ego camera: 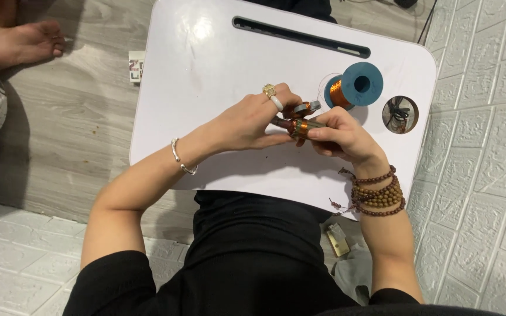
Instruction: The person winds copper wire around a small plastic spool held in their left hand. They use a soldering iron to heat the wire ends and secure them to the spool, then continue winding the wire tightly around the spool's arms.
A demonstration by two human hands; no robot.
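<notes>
Both hands meet over the white lap table (206,70). My left hand (247,123), wearing two rings and a silver bracelet, pinches one end of a small motor rotor wound with copper wire (301,127). My right hand (341,137), with brown bead bracelets on the wrist, grips the other end of the same rotor. Just behind the hands lies a blue spool of copper wire (355,85) on its side. A thin strand seems to run from the spool toward the rotor.
A long slot (300,35) runs along the table's far edge and a round cup hole (400,114) sits at its right. Another person's bare foot (19,44) rests on the grey floor at far left. A white textured wall is on the right.
</notes>
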